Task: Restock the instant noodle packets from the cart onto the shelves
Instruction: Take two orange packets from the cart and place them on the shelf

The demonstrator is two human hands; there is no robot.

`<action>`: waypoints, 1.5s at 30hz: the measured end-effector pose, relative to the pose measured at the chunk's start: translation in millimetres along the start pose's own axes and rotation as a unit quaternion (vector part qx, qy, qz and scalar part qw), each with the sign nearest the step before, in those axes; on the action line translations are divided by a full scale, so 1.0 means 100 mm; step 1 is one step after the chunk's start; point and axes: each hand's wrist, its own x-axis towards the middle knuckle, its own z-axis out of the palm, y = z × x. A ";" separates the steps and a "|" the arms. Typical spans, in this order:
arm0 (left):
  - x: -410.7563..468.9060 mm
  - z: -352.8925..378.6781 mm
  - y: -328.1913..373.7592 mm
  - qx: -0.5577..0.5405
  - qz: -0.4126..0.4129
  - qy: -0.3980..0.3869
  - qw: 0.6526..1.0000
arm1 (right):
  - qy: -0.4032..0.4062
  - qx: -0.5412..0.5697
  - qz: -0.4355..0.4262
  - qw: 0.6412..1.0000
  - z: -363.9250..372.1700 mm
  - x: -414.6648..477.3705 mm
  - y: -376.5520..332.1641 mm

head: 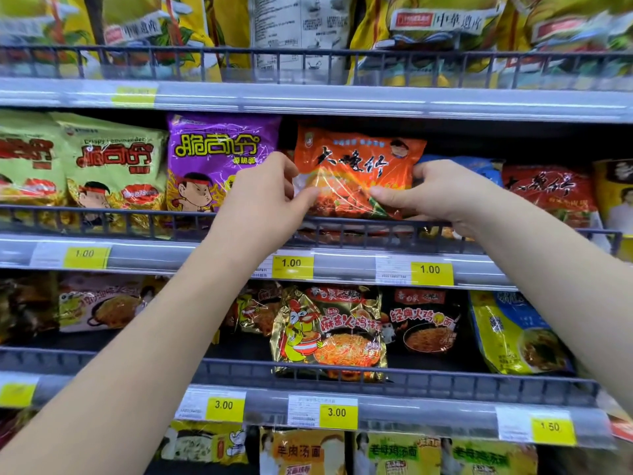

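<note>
Both hands clamp one orange noodle packet (356,173) at centre frame — left hand (270,190) pinching its left edge, right hand (435,193) its right — above the shelf rail (137,219). Risk: glossy, crinkled film slipping, or its bottom edge snagging the rail — packet tilts slightly

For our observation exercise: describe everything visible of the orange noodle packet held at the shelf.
The orange packet is a glossy, crinkled plastic pouch printed with black brush characters, a small cartoon face at upper right and noodles below. It stands roughly upright just above the middle shelf's wire rail, right of a purple packet. The left hand pinches its left edge, the right hand its right edge.
</note>
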 end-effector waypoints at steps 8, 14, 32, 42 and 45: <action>0.04 0.00 0.03 0.098 -0.022 -0.009 0.995 | -0.022 -0.074 -0.020 0.997 -0.03 -0.10 -0.08; 0.15 -0.17 0.13 0.171 -0.047 -0.091 0.980 | -0.038 -0.108 -0.039 0.993 -0.03 -0.14 -0.11; -0.38 -0.35 0.05 -0.149 0.002 0.000 0.989 | 0.029 0.136 -0.166 0.976 -0.11 -0.70 0.02; -0.90 -0.78 -0.09 -0.253 -0.037 0.018 0.967 | -0.087 0.350 -0.244 0.900 0.56 -1.03 -0.16; -1.18 -1.01 -0.15 -0.220 -0.062 0.043 0.973 | -0.145 0.409 -0.253 0.865 0.87 -1.13 -0.28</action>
